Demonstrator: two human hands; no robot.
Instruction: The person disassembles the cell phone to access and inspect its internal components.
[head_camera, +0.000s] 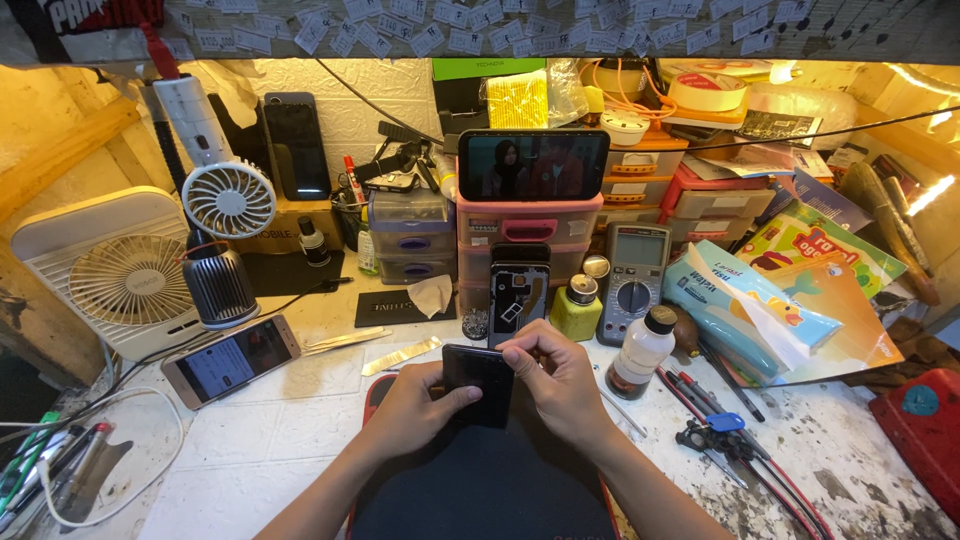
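Observation:
Both hands hold a black phone over a dark work mat. My left hand grips its left side with the thumb lying across the front. My right hand curls over the phone's top right corner, fingers bent onto its edge. Just beyond the hands an opened phone body leans upright against pink drawers, its inner parts showing.
A phone with a lit screen lies at left beside two fans. Metal tweezers and a metal strip lie near the mat. A multimeter, yellow bottle, white bottle, tissue pack and pliers sit at right.

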